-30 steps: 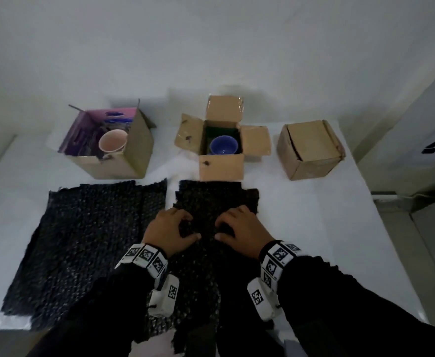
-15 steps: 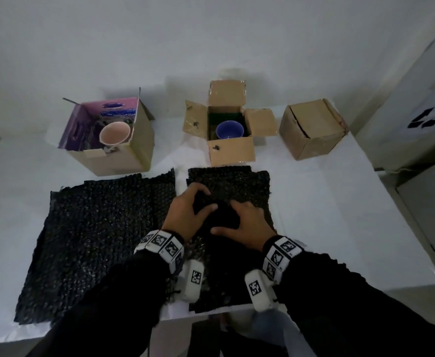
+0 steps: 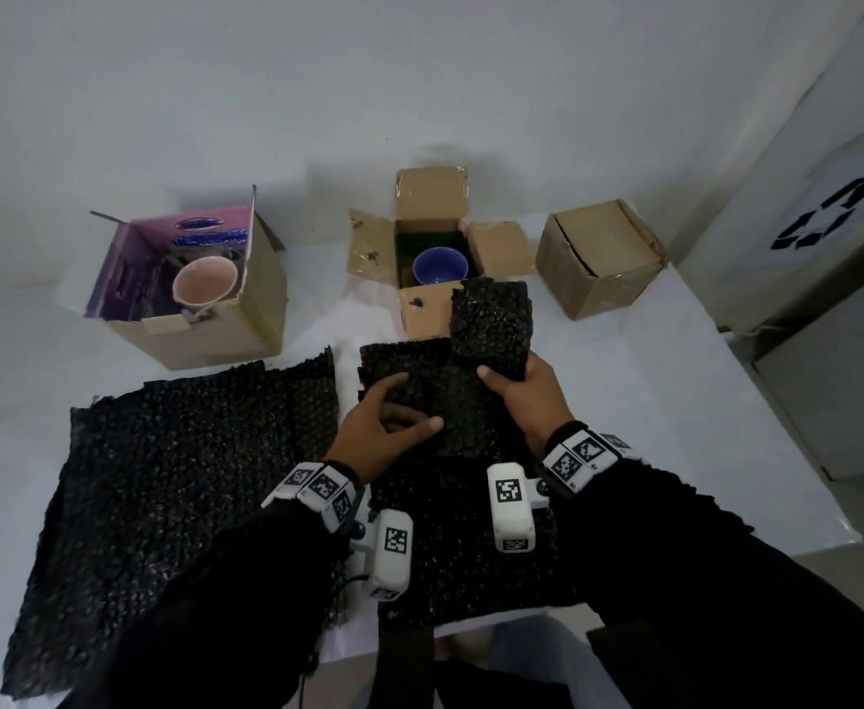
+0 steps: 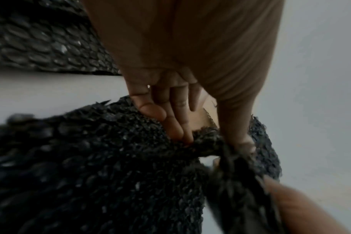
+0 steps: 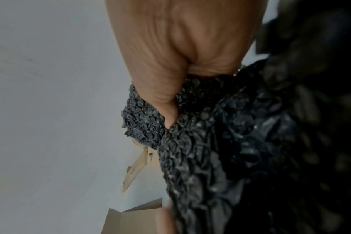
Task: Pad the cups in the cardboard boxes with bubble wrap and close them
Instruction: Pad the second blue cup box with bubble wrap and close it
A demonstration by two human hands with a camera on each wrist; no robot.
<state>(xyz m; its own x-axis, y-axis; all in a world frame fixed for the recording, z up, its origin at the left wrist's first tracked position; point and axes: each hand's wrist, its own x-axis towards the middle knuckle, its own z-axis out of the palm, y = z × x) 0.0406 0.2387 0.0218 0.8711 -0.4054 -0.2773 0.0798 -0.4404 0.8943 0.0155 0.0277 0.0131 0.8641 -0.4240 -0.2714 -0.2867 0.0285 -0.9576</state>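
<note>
A pink cup [image 3: 204,281] leans in the left cardboard box [image 3: 225,330], which is purple inside. A blue cup [image 3: 439,266] sits in the middle box [image 3: 427,314], whose flaps are spread open. Both hands hold a black bubble wrap sheet [image 3: 491,324] in front of that box, with its far part raised upright. My left hand [image 3: 389,427] pinches the sheet between thumb and fingers [image 4: 176,126]. My right hand [image 3: 522,391] grips the sheet's right side, the thumb [image 5: 168,107] pressed into it. The lower part of the sheet [image 3: 470,555] lies on the table.
A larger black bubble wrap sheet [image 3: 174,478] lies flat at the left. A closed cardboard box [image 3: 603,258] stands at the back right. The white table [image 3: 675,401] ends near my body and at the right, where a white bin with a recycling sign [image 3: 818,222] stands.
Both hands went from pressing on the flat middle sheet to gathering it and lifting its far part up in front of the middle box. The head view moved closer.
</note>
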